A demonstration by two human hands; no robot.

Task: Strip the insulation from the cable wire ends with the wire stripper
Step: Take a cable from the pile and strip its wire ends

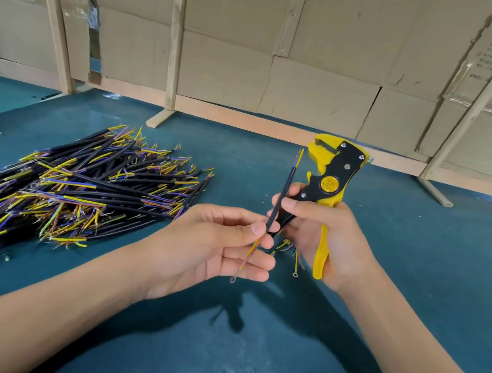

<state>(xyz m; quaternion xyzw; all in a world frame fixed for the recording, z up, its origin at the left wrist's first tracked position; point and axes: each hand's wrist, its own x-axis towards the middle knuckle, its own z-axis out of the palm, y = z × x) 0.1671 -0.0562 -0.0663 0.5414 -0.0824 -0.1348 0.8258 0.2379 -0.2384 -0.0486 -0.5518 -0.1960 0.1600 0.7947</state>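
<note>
Head-cam view, looking down at two bare hands over a teal worktop [420,242]. Right hand [326,238] is wrapped round the handles of a yellow & black wire stripper [333,173], held nose-up, mouth toward the worktop's far edge. The right thumb also presses a black cable [281,197] against the tool, so this hand grips both. The cable stands near upright just left of the stripper, its top end w/ short coloured wires beside the tool's mouth but not in it. Left hand [224,243] pinches the cable's lower end btw thumb & fingers, where thin yellow/purple wires trail down to a small ring terminal [232,279]. A big pile of similar cut cables [74,187] lies at the worktop's left side, well apart from the hands.

Risks, as judgement: the wires are thin, so feeding them too deep into the tool could strip too much or nick strands. The one-handed hold on tool + cable looks awkward; the cable could slip or twist as it's fed in. Fingertips sit close to the tool, so squeezing early could pinch skin. The dangling terminal may snag.
</note>
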